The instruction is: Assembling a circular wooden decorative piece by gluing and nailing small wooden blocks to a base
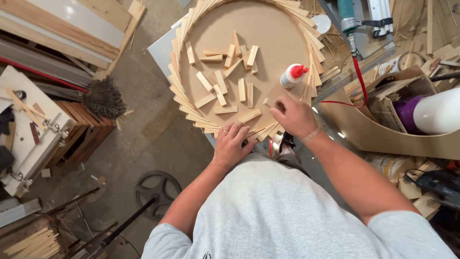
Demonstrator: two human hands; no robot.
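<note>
The round board (268,33) lies on the counter (160,48), wooden slats (179,93) ringing its rim. Left hand (231,144) presses the near slats with released fingers; right hand (293,115) pinches a small block (266,101). Setting it beside its neighbours needs care, I think.
</note>
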